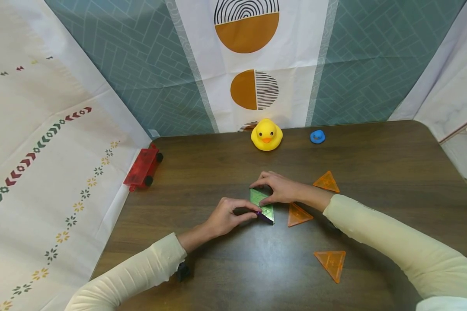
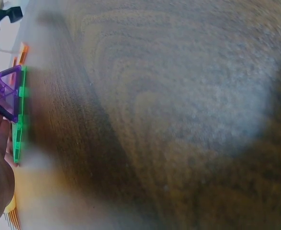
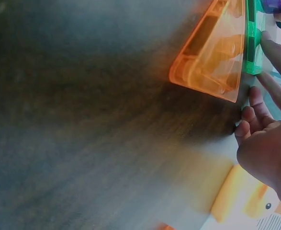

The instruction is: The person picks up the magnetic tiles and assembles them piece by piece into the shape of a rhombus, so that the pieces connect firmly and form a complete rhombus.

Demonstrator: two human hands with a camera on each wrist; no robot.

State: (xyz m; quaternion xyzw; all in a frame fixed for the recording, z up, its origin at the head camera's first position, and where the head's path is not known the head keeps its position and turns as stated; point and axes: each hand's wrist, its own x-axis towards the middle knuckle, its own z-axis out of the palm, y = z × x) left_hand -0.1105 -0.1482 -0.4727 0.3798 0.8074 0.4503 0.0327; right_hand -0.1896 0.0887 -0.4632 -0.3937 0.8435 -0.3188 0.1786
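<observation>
A green triangle tile (image 1: 261,201) stands on edge in the middle of the dark wooden table (image 1: 373,160). My right hand (image 1: 262,192) pinches it from the right, fingers over its top corner and thumb lower down. My left hand (image 1: 253,210) pinches a purple triangle tile (image 1: 263,216) against the green tile's near edge. The left wrist view shows the purple tile (image 2: 6,93) beside the green tile's edge (image 2: 19,115). In the right wrist view the green tile (image 3: 252,43) stands just behind an orange triangle (image 3: 212,52), next to my fingers (image 3: 274,57).
Three orange triangle tiles lie to the right: one by my right wrist (image 1: 298,214), one farther back (image 1: 326,182), one near the front (image 1: 331,263). A yellow rubber duck (image 1: 266,134) and a small blue object (image 1: 317,136) sit at the back edge. A red wheeled tile cart (image 1: 143,167) overhangs the left edge.
</observation>
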